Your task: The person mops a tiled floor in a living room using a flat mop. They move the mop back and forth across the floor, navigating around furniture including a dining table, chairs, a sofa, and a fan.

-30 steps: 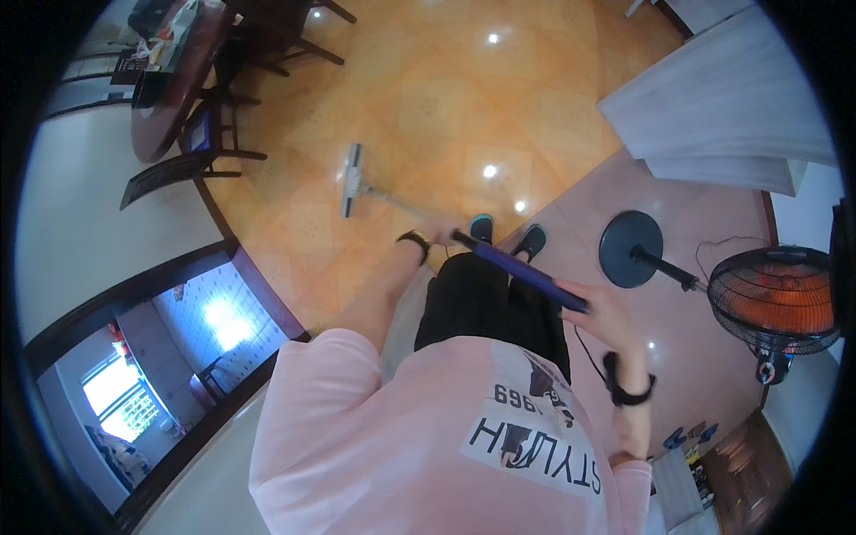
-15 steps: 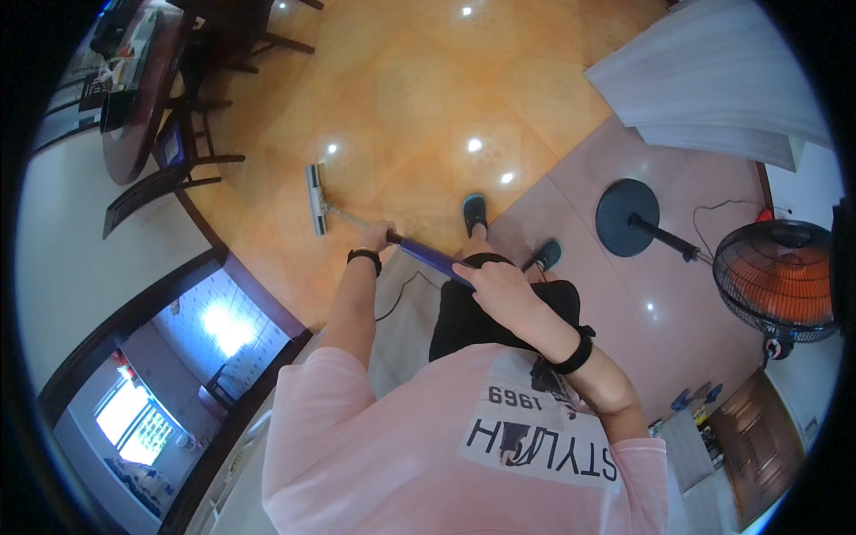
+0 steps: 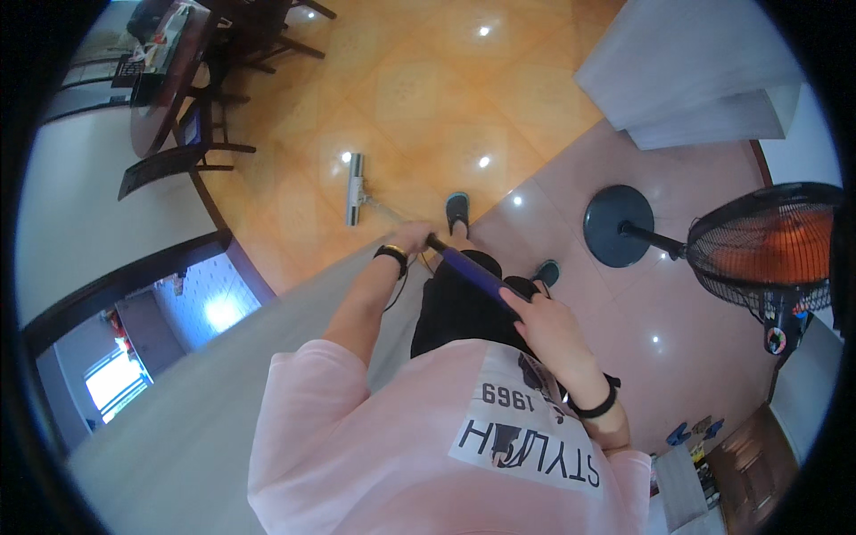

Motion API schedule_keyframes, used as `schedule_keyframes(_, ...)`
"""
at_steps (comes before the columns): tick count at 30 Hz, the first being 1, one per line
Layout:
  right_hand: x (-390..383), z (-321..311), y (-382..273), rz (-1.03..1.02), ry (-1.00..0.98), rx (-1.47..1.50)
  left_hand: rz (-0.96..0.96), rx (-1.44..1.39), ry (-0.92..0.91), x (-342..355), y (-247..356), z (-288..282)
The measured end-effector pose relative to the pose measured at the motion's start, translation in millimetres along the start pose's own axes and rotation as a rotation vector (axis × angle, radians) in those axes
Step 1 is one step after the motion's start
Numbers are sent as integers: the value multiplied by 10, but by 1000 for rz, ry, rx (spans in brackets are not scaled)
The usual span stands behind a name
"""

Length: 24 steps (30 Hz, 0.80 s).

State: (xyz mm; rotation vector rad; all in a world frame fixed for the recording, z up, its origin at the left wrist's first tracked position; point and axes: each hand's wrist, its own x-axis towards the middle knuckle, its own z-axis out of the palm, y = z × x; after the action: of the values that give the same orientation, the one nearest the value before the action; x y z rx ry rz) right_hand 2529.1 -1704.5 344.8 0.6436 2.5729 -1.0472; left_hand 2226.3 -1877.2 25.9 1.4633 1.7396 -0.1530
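Note:
A mop with a purple and black handle point(image 3: 477, 275) slants across the front of my body. Its long, narrow grey-and-white head point(image 3: 354, 189) lies on the yellow tiled floor, out to the left. My left hand point(image 3: 412, 237) is closed around the shaft, below the purple part. Farther up, at the top end of the handle, my right hand point(image 3: 546, 328) grips it with the thumb along it. A thin pale rod joins the shaft to the head.
At right stands a floor fan point(image 3: 758, 245) on a round black base point(image 3: 619, 226). Dark chairs point(image 3: 169, 165) and a table point(image 3: 160, 111) are at the upper left. A pale grey cabinet-like block point(image 3: 687, 80) is at the upper right; a long grey surface point(image 3: 294, 339) runs beside my left arm.
The mop head has come closer to my feet, drawn rightward over the tiles. Both hands have moved right with the handle, the right one also nearer my body. The view has shifted slightly.

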Motion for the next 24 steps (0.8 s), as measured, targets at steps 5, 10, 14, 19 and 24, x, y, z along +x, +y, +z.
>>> schedule_keyframes(5, -1327, -154, 839, 206, -71, 102, -38, -109, -134, 509, 1400, 421)
schedule_keyframes(10, -2768, -320, 1335, 462, 27, 214, 429, 150, -213, 834, 3145, 591)
schedule_keyframes(14, -3835, -431, 1413, 610, 40, 231, 649, 174, -339, 913, 4347, 932)
schedule_keyframes(19, -4596, -248, 1227, 793, 102, 239, 889, -28, -593, 944, 4952, 1455)
schedule_keyframes(24, -4952, 352, 1019, 917, 373, 532, 954, 138, -748, 834, 5038, 1745)
